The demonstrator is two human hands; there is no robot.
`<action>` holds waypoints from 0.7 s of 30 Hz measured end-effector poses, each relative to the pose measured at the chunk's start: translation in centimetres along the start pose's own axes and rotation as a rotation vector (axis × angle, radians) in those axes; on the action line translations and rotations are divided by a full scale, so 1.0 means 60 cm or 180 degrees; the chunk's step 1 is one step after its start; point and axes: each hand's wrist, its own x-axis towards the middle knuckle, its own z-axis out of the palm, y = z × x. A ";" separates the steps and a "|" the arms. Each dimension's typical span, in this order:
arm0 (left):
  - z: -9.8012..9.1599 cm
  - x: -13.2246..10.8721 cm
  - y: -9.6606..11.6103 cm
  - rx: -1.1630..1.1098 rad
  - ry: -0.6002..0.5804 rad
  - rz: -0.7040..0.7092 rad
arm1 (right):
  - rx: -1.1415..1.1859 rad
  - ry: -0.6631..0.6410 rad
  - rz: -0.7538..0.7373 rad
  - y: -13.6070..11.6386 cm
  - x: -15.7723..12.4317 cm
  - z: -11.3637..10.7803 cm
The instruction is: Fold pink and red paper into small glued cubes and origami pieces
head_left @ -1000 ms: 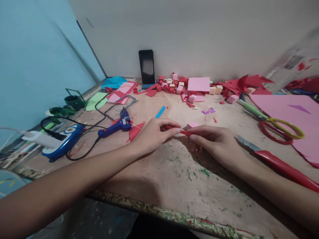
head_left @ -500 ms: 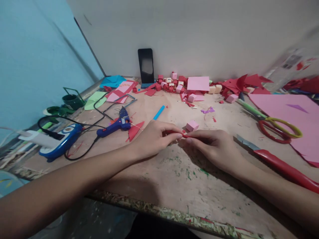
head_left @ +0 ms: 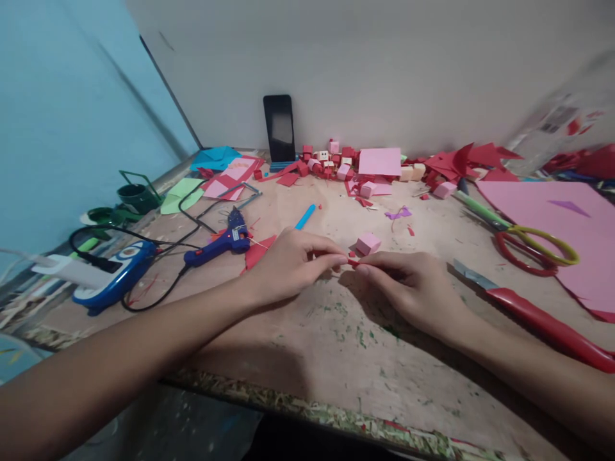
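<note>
Between my two hands is a thin red paper strip (head_left: 352, 262), pinched at both ends over the middle of the table. My left hand (head_left: 300, 262) is closed, thumb and forefinger gripping the strip's left end. The right end sits between the thumb and forefinger of my right hand (head_left: 413, 282), also closed. Most of the strip is hidden by the fingers. Just behind the fingertips lies a small pink paper cube (head_left: 368, 243), with a tiny red scrap (head_left: 352, 254) beside it. A blue pen-like stick (head_left: 305, 217) rests beyond my left hand.
A blue glue gun (head_left: 218, 246) and a blue power strip (head_left: 115, 272) with cables lie left. At right are scissors (head_left: 528, 246), a red-handled knife (head_left: 542, 320) and pink paper (head_left: 586, 237). A phone (head_left: 279, 128) leans on the wall near paper cubes (head_left: 343, 171).
The whole view has shifted slightly, with things appearing a little further left. Both hands keep their pinch on the red strip, and a bit more of it shows between the fingertips.
</note>
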 end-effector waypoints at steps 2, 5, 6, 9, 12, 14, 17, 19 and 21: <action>-0.006 0.002 0.003 -0.0059 -0.0025 -0.0175 | 0.0049 0.0028 0.0028 0.002 0.000 0.000; -0.011 0.005 0.001 -0.0249 -0.0063 -0.0428 | 0.0082 0.0031 0.0144 0.004 0.001 0.000; -0.011 0.006 -0.001 -0.0307 -0.0076 -0.0484 | 0.0086 0.0024 0.0188 0.004 0.001 0.001; -0.010 0.007 -0.006 -0.0363 -0.0080 -0.0516 | 0.0114 0.0007 0.0276 0.002 0.003 0.001; -0.007 0.006 -0.004 -0.0271 -0.0083 -0.0426 | 0.0197 -0.0068 0.0352 -0.001 0.006 -0.001; -0.006 0.005 -0.002 -0.0257 -0.0067 -0.0392 | 0.0248 -0.0112 0.0406 -0.003 0.008 -0.003; -0.007 0.006 -0.004 -0.0373 -0.0043 -0.0421 | 0.0304 -0.0070 0.0404 -0.003 0.007 -0.004; -0.008 0.009 -0.010 -0.0505 -0.0028 -0.0472 | 0.0421 -0.0020 0.0429 -0.003 0.006 -0.004; -0.010 0.011 -0.017 -0.0657 -0.0007 -0.0524 | 0.0575 0.0001 0.0518 -0.002 0.004 -0.003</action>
